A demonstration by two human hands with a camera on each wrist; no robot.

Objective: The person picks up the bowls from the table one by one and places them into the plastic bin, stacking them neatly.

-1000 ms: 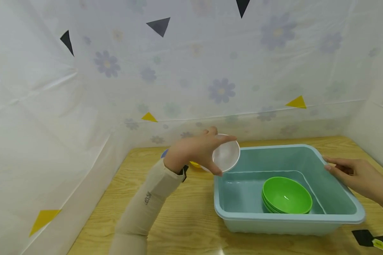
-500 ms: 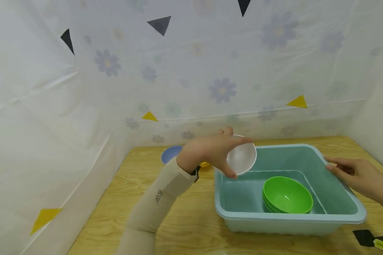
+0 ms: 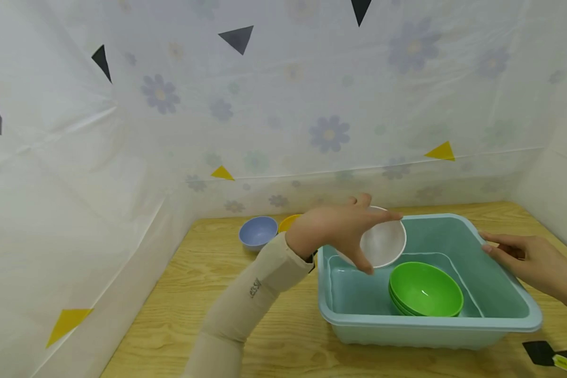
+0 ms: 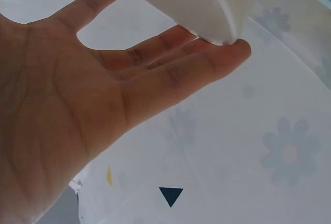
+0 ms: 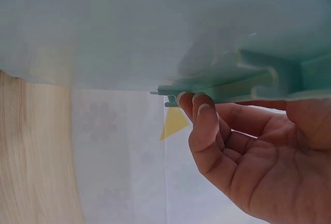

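- Step in hand, as judged: carrying white bowl [image 3: 381, 242] over tub [image 3: 501, 320]; bowl up in the air, tilted on edge, above tub's near-left part, just left of green bowls [image 3: 425, 290].
- Left hand [image 3: 340, 231] gripping white bowl: fingers over the far rim, thumb under the near rim, bowl's open face turned away from the palm.
- Right hand [image 3: 529, 257] on tub's right rim, fingers hooked under the lip, thumb on top; steadying, by the look of it.
- Green bowls nested inside tub, just below and right of the left fingertips, not touching white bowl.
- Next move, judged: lower bowl, level it mouth-up, set on green stack or tub floor beside it, then loosen fingers; needs clearance from tub's left wall.
- Blue bowl [image 3: 258, 231] and yellow bowl [image 3: 289, 222] behind the left wrist, on table [image 3: 179, 294], well apart from tub.
- Left wrist view only: palm [image 4: 67, 125] from below, fingers [image 4: 176, 74] nearly straight, tips pressed to bowl's white rim [image 4: 207, 6]; no tub interior visible.
- Right wrist view only: underside of tub lip [image 5: 232, 87], fingers [image 5: 204, 125] curled beneath it; head view hides that curl.
- Head view only: bowl's place relative to tub and stack.
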